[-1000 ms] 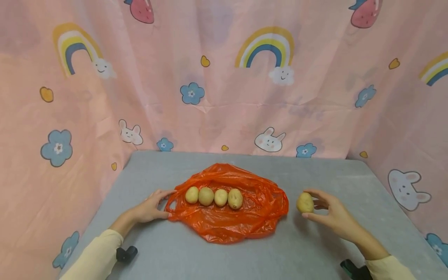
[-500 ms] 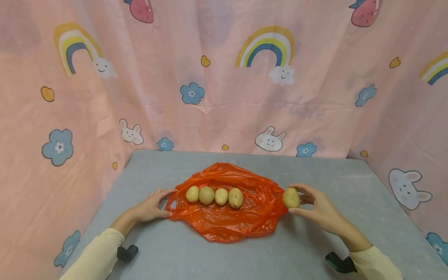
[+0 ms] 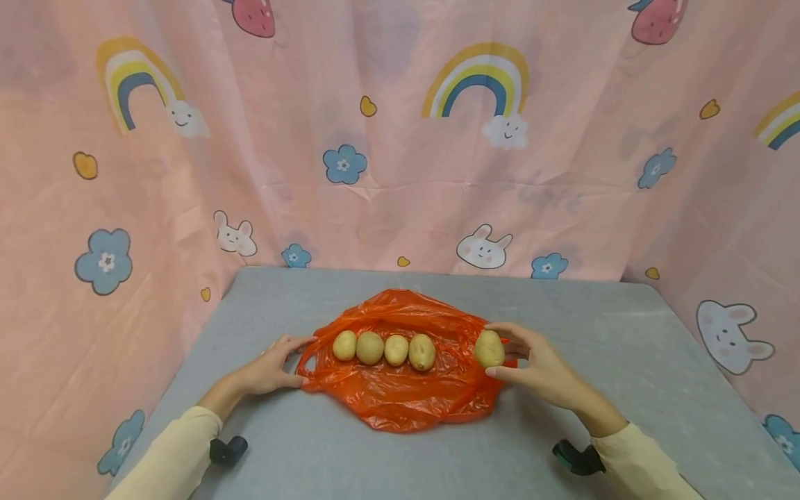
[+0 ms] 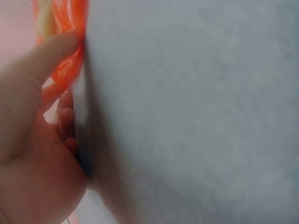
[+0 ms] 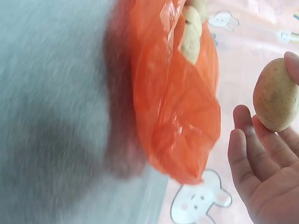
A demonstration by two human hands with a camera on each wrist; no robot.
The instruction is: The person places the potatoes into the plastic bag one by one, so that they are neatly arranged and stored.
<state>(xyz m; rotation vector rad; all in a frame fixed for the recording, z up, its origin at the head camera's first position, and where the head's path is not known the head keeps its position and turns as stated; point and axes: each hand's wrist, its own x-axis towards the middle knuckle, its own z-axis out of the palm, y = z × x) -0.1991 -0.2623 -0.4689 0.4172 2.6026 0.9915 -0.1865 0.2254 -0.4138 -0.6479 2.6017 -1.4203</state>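
My right hand (image 3: 540,364) holds a potato (image 3: 489,349) between thumb and fingertips over the right end of an orange plastic bag (image 3: 400,403). In the right wrist view this potato (image 5: 275,95) shows smooth and pale yellow-brown, speckled with small dark dots. The bag lies spread out on the grey table. Several more potatoes (image 3: 370,348) sit in a row on it, left of its middle. My left hand (image 3: 269,368) rests at the bag's left end, thumb and index finger spread, their tips touching the plastic beside the handle loop.
The grey table (image 3: 300,451) runs back to a pink curtain (image 3: 400,208) printed with rainbows, bunnies and flowers. Black wrist devices (image 3: 228,451) sit at both wrists, below the cream sleeves (image 3: 178,451).
My right hand has carried the potato leftward from beside the bag to over its right end. The left hand and the row of potatoes have stayed put.
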